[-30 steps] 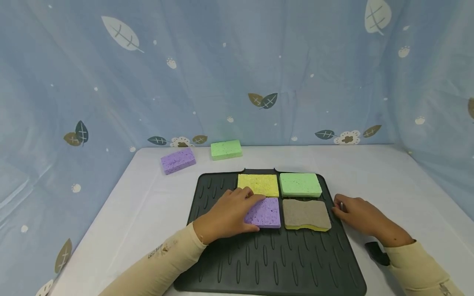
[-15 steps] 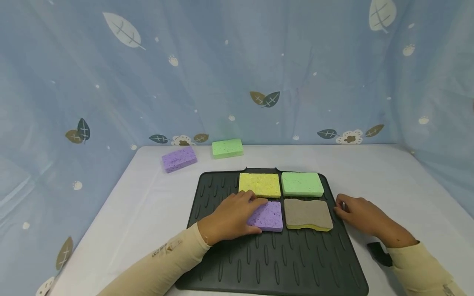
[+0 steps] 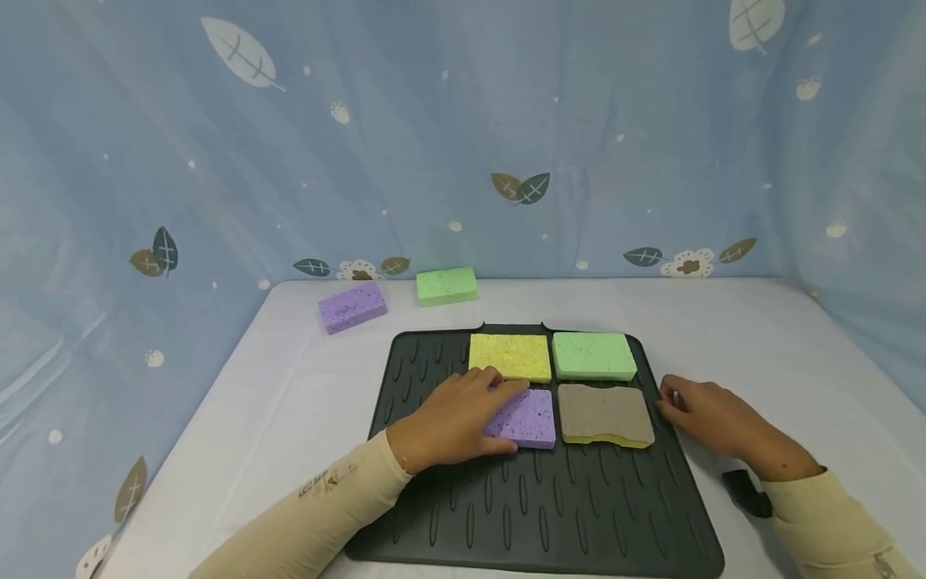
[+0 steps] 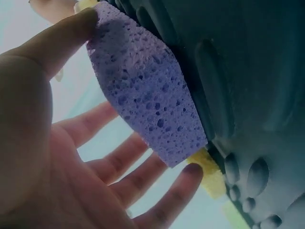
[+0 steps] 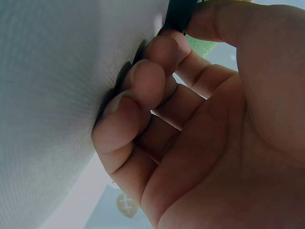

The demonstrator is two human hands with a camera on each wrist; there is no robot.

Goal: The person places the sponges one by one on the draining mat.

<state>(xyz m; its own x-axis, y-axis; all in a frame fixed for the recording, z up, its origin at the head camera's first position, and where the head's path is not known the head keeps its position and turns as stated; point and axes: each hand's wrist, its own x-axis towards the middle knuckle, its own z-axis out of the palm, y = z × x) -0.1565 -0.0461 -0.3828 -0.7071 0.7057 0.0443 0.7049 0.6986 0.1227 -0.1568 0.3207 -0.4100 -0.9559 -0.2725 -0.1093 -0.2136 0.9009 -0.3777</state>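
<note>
My left hand [image 3: 459,414] grips a purple sponge [image 3: 528,420] by its ends, the thumb on the near edge and the fingers at the far side. The sponge lies flat on the black ribbed mat [image 3: 521,515]. In the left wrist view, the thumb presses one end of the purple sponge [image 4: 147,90] and the fingers spread along its side. My right hand [image 3: 712,414] rests on the white table at the mat's right edge. In the right wrist view its fingers are curled, and the thumb and index finger pinch the mat's dark edge [image 5: 180,14].
On the mat, a yellow sponge [image 3: 510,358], a light green sponge [image 3: 595,356] and a grey-topped sponge [image 3: 604,412] complete a two-by-two block with the purple one. Another purple sponge [image 3: 353,307] and another green sponge [image 3: 447,287] lie at the back left, before a blue curtain [image 3: 376,145].
My left hand has drawn the purple sponge slightly toward me, leaving a thin gap below the yellow sponge. My right hand stays at the mat's edge.
</note>
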